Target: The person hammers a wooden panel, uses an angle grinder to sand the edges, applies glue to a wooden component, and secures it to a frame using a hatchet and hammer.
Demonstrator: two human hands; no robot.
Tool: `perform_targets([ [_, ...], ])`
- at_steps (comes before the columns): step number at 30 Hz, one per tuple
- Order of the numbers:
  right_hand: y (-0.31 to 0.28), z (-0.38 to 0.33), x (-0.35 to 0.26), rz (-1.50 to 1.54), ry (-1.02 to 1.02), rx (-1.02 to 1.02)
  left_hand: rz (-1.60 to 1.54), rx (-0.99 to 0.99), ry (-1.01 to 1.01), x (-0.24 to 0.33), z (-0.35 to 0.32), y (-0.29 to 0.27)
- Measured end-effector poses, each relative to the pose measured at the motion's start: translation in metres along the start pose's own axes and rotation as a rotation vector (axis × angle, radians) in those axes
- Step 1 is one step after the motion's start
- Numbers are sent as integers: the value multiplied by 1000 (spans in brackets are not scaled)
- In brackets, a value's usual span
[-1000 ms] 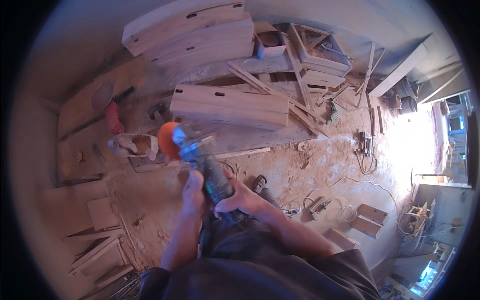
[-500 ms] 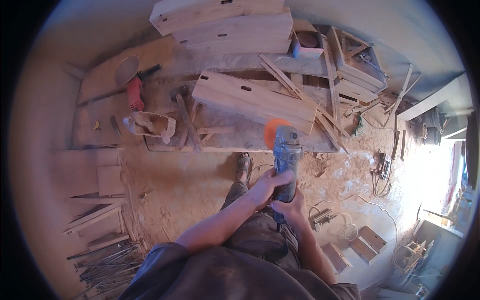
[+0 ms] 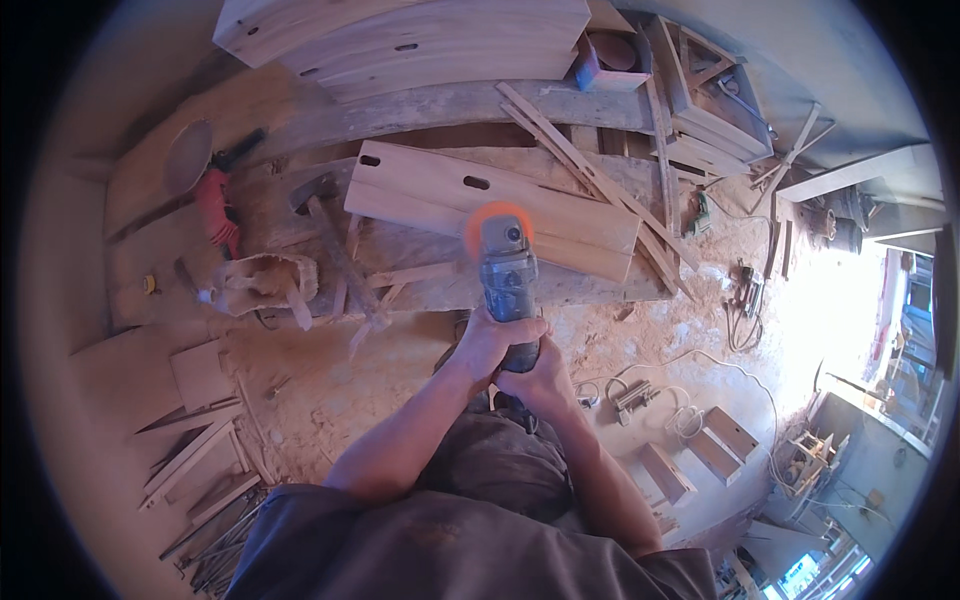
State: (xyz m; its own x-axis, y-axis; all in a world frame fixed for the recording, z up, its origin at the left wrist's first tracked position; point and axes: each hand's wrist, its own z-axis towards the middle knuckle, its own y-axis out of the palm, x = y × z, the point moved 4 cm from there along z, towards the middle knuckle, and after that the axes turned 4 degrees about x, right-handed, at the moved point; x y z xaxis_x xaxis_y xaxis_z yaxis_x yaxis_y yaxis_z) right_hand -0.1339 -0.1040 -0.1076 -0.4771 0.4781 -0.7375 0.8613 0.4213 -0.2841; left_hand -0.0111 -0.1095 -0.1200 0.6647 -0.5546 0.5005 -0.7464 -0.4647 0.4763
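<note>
Both hands hold a dark angle grinder (image 3: 511, 285) fitted with an orange sanding disc (image 3: 486, 217). My left hand (image 3: 486, 345) wraps round the middle of its body. Just behind it, my right hand (image 3: 541, 378) is closed on the rear of the handle. The disc overlaps the near side of a long pale wooden board (image 3: 560, 228) with oval slots, lying at a slant on the workbench; whether they touch I cannot tell. Left of the board a hammer (image 3: 335, 235) lies on the bench.
A red power tool with a round disc (image 3: 216, 205) rests on the bench's left, beside a torn bag (image 3: 262, 286). Wooden panels (image 3: 420, 50) are stacked behind. Thin strips (image 3: 590, 175) cross the board's right. Cables (image 3: 735, 362) and offcuts (image 3: 664, 473) lie on the dusty floor.
The grinder and both hands have moved left and slightly forward along the board. My view has shifted too, and my sandalled foot is now mostly hidden.
</note>
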Motion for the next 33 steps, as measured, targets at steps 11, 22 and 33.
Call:
perform_targets([
  [11, -32, -20, 2, 19, 176, 77, 208, -83, 44, -37, 20, 30],
  [22, -38, -1, 2, -31, 28, -2, 72, 14, 26, -28, 15, 26],
  [33, -57, 1, -9, -148, 16, -40, -5, 48, 10, -36, 12, 39],
])
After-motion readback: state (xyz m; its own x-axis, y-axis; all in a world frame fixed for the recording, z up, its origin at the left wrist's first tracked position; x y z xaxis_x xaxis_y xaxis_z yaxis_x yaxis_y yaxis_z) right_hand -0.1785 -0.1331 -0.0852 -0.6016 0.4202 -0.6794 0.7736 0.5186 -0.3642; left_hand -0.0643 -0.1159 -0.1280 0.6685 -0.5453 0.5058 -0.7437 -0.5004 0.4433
